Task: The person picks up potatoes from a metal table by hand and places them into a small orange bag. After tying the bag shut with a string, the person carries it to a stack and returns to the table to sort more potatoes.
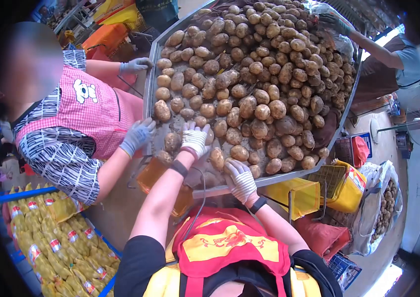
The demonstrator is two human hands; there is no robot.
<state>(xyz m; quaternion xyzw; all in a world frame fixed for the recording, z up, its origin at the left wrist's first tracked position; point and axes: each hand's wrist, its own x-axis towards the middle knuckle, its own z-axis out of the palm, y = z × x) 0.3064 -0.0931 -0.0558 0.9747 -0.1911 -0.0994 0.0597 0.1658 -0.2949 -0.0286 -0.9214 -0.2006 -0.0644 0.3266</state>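
Potatoes (262, 112) are heaped on a metal-rimmed table (289, 174), thickest toward the back and right. My left hand (195, 139), in a white striped glove, lies over the near left part of the table with its fingers spread, close to a few potatoes. To its right, my right hand (240, 180), gloved the same way, is at the near rim. Its fingertips touch a potato (217, 159), and its fingers look partly bent; whether it grips anything is unclear.
At the left, a co-worker in a pink checked apron (91, 94) rests gloved hands by the rim. Another person (388, 57) reaches in at the back right. Yellow crates (341, 185) and a white sack (375, 208) stand right; bagged potatoes (56, 237) lie lower left.
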